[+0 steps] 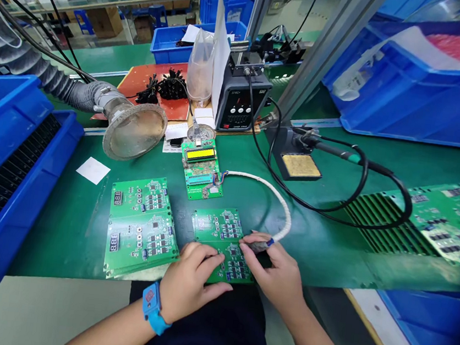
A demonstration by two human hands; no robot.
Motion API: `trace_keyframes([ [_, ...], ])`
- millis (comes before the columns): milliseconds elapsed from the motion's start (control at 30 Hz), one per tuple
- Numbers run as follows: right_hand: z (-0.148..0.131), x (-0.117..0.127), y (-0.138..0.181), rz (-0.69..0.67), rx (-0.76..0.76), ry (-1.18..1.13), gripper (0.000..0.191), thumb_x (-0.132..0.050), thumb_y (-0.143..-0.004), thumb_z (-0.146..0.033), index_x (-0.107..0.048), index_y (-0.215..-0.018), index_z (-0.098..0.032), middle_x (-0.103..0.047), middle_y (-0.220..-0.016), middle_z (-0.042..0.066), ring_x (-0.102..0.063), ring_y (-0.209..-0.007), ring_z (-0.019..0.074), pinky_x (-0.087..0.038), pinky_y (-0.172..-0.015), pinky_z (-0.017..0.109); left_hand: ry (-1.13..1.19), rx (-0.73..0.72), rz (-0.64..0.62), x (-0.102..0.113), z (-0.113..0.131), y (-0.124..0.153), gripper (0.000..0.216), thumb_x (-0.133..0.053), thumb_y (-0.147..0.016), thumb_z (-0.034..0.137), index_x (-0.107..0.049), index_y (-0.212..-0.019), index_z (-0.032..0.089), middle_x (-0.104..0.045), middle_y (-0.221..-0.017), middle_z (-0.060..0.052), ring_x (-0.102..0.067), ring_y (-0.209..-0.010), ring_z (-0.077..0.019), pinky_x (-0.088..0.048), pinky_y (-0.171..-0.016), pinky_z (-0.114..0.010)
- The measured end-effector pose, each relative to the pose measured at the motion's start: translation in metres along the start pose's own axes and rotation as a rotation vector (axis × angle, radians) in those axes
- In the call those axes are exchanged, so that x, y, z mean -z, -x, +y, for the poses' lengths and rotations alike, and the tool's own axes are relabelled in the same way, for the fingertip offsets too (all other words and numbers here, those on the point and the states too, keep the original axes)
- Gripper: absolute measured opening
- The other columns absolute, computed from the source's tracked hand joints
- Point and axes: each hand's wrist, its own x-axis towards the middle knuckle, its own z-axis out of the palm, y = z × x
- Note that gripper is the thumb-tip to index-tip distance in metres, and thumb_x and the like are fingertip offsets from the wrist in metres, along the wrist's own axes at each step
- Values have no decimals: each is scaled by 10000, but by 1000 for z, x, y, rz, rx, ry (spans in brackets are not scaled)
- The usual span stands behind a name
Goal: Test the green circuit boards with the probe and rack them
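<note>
My left hand (pixel 190 279), with a blue wrist strap (pixel 152 307), rests curled on the near edge of a green circuit board (pixel 223 232) at the table's front. My right hand (pixel 276 275) pinches a small connector plug (pixel 261 246) at the board's right side. A white wrapped cable (pixel 277 197) runs from that plug to a small green board with a yellow display (pixel 201 169). Another pair of green boards (pixel 141 226) lies just left of my left hand.
A funnel-shaped fume extractor hood (pixel 135 131) hangs over the table at left. A soldering station (pixel 240 101) and iron stand with sponge (pixel 299 164) sit behind. Blue bins (pixel 1 168) flank the left; a rack of green boards (pixel 449 219) lies right.
</note>
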Motion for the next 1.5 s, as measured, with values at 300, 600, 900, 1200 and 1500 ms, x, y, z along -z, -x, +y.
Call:
trace_keyframes([
  [300, 0, -3, 4, 37, 48, 36, 39, -597, -844, -209, -624, -852, -236, -715, -782, 36, -695, -812, 228, -559, -796, 372, -45, -21, 28, -1, 2, 0, 376, -655, -866, 378, -576, -1147, 141, -630, -993, -106, -589, -895, -251, -543, -746, -378],
  [600, 3, -1, 7, 11, 5, -7, 89, -571, -858, -260, -656, -871, -236, -727, -812, 48, -693, -847, 245, -554, -816, 398, -164, 67, 30, 0, 15, -33, 265, -422, -938, 124, -583, -1146, 158, -606, -1044, -112, -564, -1016, -247, -513, -877, -438],
  [900, 3, -3, 7, 16, 68, 19, 77, -564, -870, -227, -637, -893, -228, -714, -812, 53, -682, -840, 236, -549, -793, 382, -282, 154, -79, -20, 7, -63, 463, -556, -886, 138, -495, -1330, 253, -402, -1423, -171, -337, -1343, -398, -426, -984, -568],
  [1200, 4, -3, 6, 11, 65, 21, 75, -564, -871, -228, -635, -895, -227, -711, -830, 56, -677, -839, 234, -540, -800, 381, -298, 152, -100, -19, 5, -63, 373, -510, -918, 177, -530, -1288, 224, -450, -1405, -162, -401, -1314, -347, -430, -1002, -514],
  [1500, 3, -3, 5, 17, 93, 38, 73, -553, -881, -228, -626, -886, -221, -706, -803, 49, -675, -813, 224, -541, -781, 367, -311, 163, -172, -6, 18, -47, 692, -572, -894, 354, -304, -1425, -1, -216, -1517, -278, -82, -1428, -401, -273, -1109, -589],
])
